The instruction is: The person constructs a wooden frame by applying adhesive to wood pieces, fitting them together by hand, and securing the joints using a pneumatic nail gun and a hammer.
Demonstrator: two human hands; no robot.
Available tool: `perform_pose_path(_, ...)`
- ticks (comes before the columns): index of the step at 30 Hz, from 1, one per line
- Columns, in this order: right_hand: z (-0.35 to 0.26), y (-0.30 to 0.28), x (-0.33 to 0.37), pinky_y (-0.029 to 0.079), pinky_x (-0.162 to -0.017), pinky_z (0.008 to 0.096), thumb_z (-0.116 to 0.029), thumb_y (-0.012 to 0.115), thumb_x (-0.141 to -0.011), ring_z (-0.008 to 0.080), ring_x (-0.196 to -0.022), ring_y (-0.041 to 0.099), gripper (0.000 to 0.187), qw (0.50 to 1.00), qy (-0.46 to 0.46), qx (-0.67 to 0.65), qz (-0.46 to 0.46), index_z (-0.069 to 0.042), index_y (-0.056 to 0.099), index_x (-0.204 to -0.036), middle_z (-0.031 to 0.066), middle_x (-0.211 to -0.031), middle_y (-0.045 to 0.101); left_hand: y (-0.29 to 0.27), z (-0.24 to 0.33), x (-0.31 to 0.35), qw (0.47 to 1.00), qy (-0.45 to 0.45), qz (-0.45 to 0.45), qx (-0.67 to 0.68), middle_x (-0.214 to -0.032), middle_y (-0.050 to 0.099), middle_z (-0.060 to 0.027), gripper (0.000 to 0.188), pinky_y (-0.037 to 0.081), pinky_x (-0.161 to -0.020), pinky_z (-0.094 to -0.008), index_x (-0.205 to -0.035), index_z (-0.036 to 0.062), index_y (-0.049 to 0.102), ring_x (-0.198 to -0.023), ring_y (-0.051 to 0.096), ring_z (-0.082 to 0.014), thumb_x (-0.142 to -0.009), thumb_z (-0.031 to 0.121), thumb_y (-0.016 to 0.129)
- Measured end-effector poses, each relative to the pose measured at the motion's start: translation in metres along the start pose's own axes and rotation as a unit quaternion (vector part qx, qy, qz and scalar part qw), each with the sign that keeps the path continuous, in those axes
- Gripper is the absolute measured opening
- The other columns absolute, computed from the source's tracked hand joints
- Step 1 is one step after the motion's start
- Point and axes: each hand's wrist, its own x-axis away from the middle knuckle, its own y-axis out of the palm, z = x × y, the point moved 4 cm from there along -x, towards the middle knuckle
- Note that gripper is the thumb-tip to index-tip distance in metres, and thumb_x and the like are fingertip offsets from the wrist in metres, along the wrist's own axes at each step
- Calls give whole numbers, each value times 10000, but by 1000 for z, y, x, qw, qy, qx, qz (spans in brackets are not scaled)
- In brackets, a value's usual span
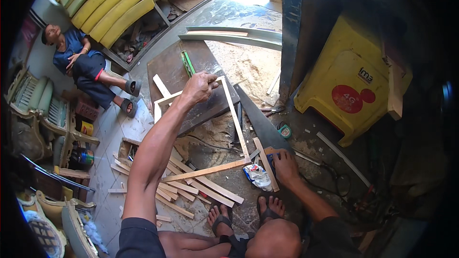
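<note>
On dusty concrete floor (pixel 248 74), pale rectangular wooden-slat frame (pixel 236 119) already joined. Left hand (pixel 200 87) pinched shut on its far rail; right hand (pixel 286 166) closed over near corner. Loose pale wooden slats (pixel 191 188) still unused.

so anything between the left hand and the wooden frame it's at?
Nothing visible. The left hand is already closed on the top corner of the wooden frame, fingers on the rail. The right hand rests at the frame's lower corner, beside the handsaw.
</note>
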Motion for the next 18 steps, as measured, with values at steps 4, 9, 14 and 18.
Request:
perform_pose_path(4, 7, 15, 13, 508, -959, 480, -154, 592, -948, 359, -1089, 627, 247, 998, 53, -32, -33, -44, 682, -1150, 179, -1117, 667, 20, -14, -8, 999, -29, 20, 41, -1007, 709, -220, 287, 551, -885, -461, -1238, 53, 768, -965, 709, -370, -996, 186, 691)
perform_pose_path(9, 4, 16, 35, 498, -967, 474, -147, 573, -943, 343, -1090, 623, 250, 1000, -2, -2, -20, -62, 694, -1145, 160, -1102, 664, 31, -15, -10, 994, 25, 90, -48, -949, 665, -208, 301, 577, -826, -496, -1280, 91, 758, -875, 680, -390, -998, 167, 687)
perform_pose_path(14, 19, 15, 37, 482, -978, 499, -80, 652, -851, 389, -1113, 593, 311, 999, -24, -24, -38, -68, 685, -1160, 184, -1139, 652, 42, -12, -9, 990, 25, 133, -36, -1002, 673, -225, 324, 553, -862, -504, -1297, 68, 732, -949, 681, -404, -984, 134, 680)
perform_pose_path(18, 12, -33, 38, 492, -904, 504, -53, 736, -744, 408, -1066, 594, 331, 989, -5, -148, 15, -49, 670, -1068, 187, -1096, 642, 37, -27, -5, 993, 19, 104, 53, -1049, 700, -217, 280, 553, -882, -475, -1229, 28, 732, -987, 696, -382, -971, 131, 699)
